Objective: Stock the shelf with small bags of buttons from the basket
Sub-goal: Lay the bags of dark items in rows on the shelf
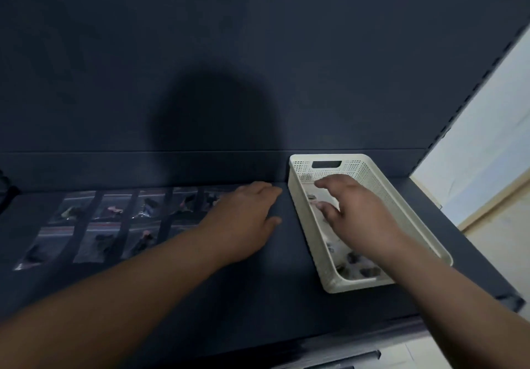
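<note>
Dark shelf [258, 297]: clear button bags [114, 211] in 2 rows toward left edge. White basket [301, 196] at right edge w/ more bags. Left hand [246, 219] flat, fingers together, on shelf; right hand [358, 211] spread over basket.

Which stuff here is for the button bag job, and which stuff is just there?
For the job: basket, bags inside the basket, bags laid out on the shelf, shelf, left hand, right hand.

Just there: pale wall, dark back panel.
</note>
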The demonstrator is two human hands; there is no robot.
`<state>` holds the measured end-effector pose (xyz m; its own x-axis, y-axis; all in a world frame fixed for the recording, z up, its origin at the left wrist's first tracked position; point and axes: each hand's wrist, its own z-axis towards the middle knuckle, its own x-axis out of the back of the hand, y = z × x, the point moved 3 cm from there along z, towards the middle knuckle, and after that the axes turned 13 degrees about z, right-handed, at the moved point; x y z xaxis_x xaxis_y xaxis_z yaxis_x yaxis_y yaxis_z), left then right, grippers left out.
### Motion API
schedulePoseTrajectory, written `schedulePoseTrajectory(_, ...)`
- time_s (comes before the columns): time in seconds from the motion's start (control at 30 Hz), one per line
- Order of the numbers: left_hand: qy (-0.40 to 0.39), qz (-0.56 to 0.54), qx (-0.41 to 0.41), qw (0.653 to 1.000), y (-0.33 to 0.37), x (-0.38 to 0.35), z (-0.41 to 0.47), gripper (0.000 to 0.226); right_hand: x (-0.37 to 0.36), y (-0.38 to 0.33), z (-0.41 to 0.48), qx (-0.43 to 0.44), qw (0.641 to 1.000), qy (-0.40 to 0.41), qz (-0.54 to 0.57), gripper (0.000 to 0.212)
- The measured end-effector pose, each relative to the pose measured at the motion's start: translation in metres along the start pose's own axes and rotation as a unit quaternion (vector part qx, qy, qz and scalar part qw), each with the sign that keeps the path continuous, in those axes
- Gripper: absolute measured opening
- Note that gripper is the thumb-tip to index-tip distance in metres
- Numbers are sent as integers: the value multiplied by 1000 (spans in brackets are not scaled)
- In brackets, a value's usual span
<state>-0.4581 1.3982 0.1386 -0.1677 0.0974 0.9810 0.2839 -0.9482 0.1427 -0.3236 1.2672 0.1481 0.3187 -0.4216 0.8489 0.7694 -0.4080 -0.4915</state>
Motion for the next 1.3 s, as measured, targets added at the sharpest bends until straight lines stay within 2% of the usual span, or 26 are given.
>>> schedulePoseTrajectory(0.1, -7, -10, 0, 1000, 16, -3, 14, 53, 5, 37, 14, -80, 994, -69, -8, 44)
schedulePoseTrajectory(0.23, -18, -2, 11, 1000, 31, -9, 26, 52, -2, 67, 34, -121, 969, -206, -57, 71)
schedulePoseTrajectory(0.3, -22, -5, 20, 1000, 36, -11, 29, 52, -10, 78, 42, -146, 951, -256, -91, 77)
schedulePoseTrajectory(0.37, -22, -6, 30, 999, 39, -13, 30, 51, -21, 88, 48, -147, 949, -265, -91, 59)
schedulePoseTrajectory(0.47, -23, -7, 50, 998, 40, -15, 29, 50, -34, 94, 54, -111, 965, -238, 4, 21)
schedulePoseTrajectory(0.57, -23, -4, 67, 997, 40, -16, 27, 50, -36, 94, 63, -91, 969, -215, 78, 19)
schedulePoseTrajectory(0.6, -23, -4, 72, 997, 39, -16, 27, 51, -36, 94, 66, -84, 973, -198, 85, 24)
schedulePoseTrajectory(0.67, -22, 2, 79, 997, 39, -16, 26, 51, -36, 92, 72, -67, 978, -180, 85, 54)
schedulePoseTrajectory(0.73, -24, 6, 87, 996, 39, -15, 25, 51, -39, 89, 73, -47, 972, -221, 65, 88)
schedulePoseTrajectory(0.77, -27, 9, 89, 996, 40, -15, 24, 51, -42, 88, 73, -36, 966, -250, 48, 94)
schedulePoseTrajectory(0.83, -32, 13, 94, 995, 41, -15, 23, 51, -47, 88, 74, -13, 961, -274, 23, 82)
schedulePoseTrajectory(0.93, -36, 10, 104, 994, 41, -15, 21, 51, -49, 88, 78, 16, 971, -238, 28, 34)
schedulePoseTrajectory(1.0, -32, 12, 109, 993, 40, -16, 20, 51, -48, 90, 78, 18, 973, -227, 31, 17)
schedulePoseTrajectory(1.03, -32, 12, 109, 993, 40, -16, 19, 51, -46, 91, 78, 17, 974, -225, 32, 15)
schedulePoseTrajectory(1.1, -27, 4, 108, 994, 41, -15, 18, 50, -41, 94, 77, 15, 975, -214, 52, 24)
schedulePoseTrajectory(1.17, -20, -24, 122, 992, 42, -13, 16, 49, -34, 94, 75, -17, 968, -195, 155, 29)
schedulePoseTrajectory(1.23, -2, -67, 156, 985, 42, -10, 15, 43, -22, 86, 72, -52, 946, -172, 269, 23)
schedulePoseTrajectory(1.3, 11, -161, 202, 966, 42, -8, 14, 26, -8, 71, 67, -41, 943, -139, 301, 24)
